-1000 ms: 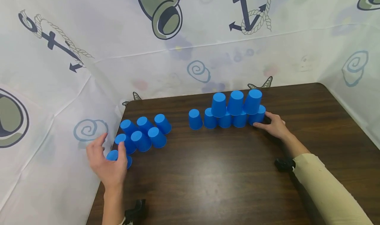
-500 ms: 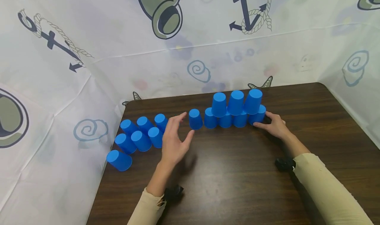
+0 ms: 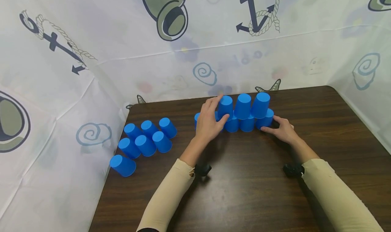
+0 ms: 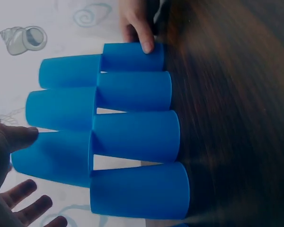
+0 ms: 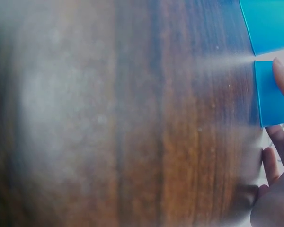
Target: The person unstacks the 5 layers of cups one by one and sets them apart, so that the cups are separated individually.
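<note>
Blue cups stand upside down in two levels at the far side of the table. My left hand (image 3: 209, 125) is at the left upper cup (image 3: 226, 105), fingers spread. In the left wrist view its thumb overlaps that cup's (image 4: 57, 158) edge; contact is unclear. Two more upper cups, a middle one (image 3: 243, 106) and a right one (image 3: 260, 105), continue the row. My right hand (image 3: 284, 130) holds the rightmost lower cup (image 3: 267, 119), thumb in front and fingers behind. Behind my left hand, a single cup (image 3: 196, 118) is mostly hidden.
On the dark wooden table (image 3: 244, 191), several more upside-down blue cups stand at the left, among them a front cup (image 3: 123, 165) near the left edge. A white printed cloth (image 3: 152, 72) hangs behind the table and along its sides.
My left hand has moved right from the front-left cup, past the left group, to the left upper cup. The right hand has kept its hold, and the cups stand as before.
</note>
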Tool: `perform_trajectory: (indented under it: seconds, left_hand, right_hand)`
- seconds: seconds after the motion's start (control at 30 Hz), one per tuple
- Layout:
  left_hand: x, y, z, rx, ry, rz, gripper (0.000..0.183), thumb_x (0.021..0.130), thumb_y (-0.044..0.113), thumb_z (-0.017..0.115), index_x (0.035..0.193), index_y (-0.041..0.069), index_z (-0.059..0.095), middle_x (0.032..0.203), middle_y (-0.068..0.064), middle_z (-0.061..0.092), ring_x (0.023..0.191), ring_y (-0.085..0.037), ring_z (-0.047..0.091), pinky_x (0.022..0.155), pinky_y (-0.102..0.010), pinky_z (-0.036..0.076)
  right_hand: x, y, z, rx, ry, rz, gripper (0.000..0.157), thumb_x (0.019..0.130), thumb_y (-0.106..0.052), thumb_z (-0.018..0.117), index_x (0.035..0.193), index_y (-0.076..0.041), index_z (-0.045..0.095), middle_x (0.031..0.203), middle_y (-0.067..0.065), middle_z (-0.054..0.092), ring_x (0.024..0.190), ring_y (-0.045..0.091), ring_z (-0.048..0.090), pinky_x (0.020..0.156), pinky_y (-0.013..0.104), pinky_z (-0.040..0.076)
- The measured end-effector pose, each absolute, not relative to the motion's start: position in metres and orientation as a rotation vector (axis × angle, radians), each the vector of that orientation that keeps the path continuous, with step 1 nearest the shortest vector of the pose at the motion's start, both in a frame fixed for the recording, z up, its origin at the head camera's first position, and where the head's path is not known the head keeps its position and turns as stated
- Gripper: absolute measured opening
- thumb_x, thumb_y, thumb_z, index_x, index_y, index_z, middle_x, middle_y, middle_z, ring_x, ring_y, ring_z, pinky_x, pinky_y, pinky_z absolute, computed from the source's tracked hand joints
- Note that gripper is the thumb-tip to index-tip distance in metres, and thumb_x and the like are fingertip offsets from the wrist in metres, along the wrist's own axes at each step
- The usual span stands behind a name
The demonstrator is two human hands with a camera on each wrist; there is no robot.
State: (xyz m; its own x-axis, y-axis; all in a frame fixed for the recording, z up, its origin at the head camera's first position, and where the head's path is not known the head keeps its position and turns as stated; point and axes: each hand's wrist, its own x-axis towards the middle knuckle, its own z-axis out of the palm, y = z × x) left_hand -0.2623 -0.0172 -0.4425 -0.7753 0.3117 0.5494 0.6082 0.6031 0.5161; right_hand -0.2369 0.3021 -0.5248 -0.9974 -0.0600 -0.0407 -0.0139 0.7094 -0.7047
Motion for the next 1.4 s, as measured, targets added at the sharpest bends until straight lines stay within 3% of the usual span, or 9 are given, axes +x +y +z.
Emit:
perform_trajectory:
  seconds: [0.2, 0.47, 0.87, 1.13, 1.4]
  left_hand:
    - [-0.271, -0.006, -0.443, -0.720, -2.406, -1.009, 0.065, 0.087, 0.029, 0.075, 0.146, 0.026, 0.046, 0.133, -0.001, 0.053, 0.119, -0.019, 0.050, 0.084, -0.038, 0.053]
    - [-0.274, -0.003, -0.449, -0.711, -2.395, -1.019, 0.055, 0.089, 0.027, 0.074, 0.139, 0.021, 0.055, 0.133, -0.001, 0.055, 0.118, -0.019, 0.053, 0.091, -0.038, 0.050]
    - [-0.272, -0.009, -0.449, -0.725, -2.321, -1.078, 0.053, 0.088, 0.025, 0.075, 0.138, 0.018, 0.056, 0.131, -0.003, 0.057, 0.117, -0.018, 0.058, 0.091, -0.035, 0.052]
    - [-0.251, -0.039, -0.446, -0.669, -2.236, -1.120, 0.053, 0.086, 0.024, 0.077, 0.135, 0.014, 0.058, 0.126, -0.004, 0.060, 0.114, -0.018, 0.059, 0.091, -0.040, 0.052]
    - [-0.199, -0.080, -0.446, -0.613, -2.258, -1.164, 0.056, 0.084, 0.029, 0.078, 0.135, 0.020, 0.057, 0.126, -0.002, 0.061, 0.113, -0.018, 0.061, 0.090, -0.042, 0.053]
  right_hand:
    - [-0.236, 0.302, -0.525, -0.057, 2.845, -1.170, 0.080, 0.091, -0.049, 0.066, 0.147, 0.001, 0.038, 0.147, 0.031, 0.037, 0.138, 0.052, 0.026, 0.099, 0.077, 0.012]
    - [-0.237, 0.303, -0.526, -0.073, 2.856, -1.179, 0.078, 0.091, -0.047, 0.067, 0.146, 0.001, 0.039, 0.147, 0.030, 0.039, 0.138, 0.051, 0.027, 0.099, 0.076, 0.014]
    - [-0.235, 0.302, -0.523, -0.060, 2.848, -1.173, 0.080, 0.091, -0.048, 0.066, 0.147, 0.001, 0.037, 0.147, 0.031, 0.038, 0.138, 0.051, 0.026, 0.100, 0.077, 0.012]
    - [-0.236, 0.302, -0.525, -0.062, 2.853, -1.172, 0.080, 0.091, -0.048, 0.066, 0.147, 0.001, 0.038, 0.147, 0.031, 0.038, 0.138, 0.051, 0.026, 0.100, 0.076, 0.012]
    - [-0.236, 0.302, -0.527, -0.051, 2.856, -1.167, 0.082, 0.090, -0.049, 0.066, 0.148, 0.001, 0.036, 0.148, 0.031, 0.036, 0.138, 0.052, 0.025, 0.100, 0.075, 0.012]
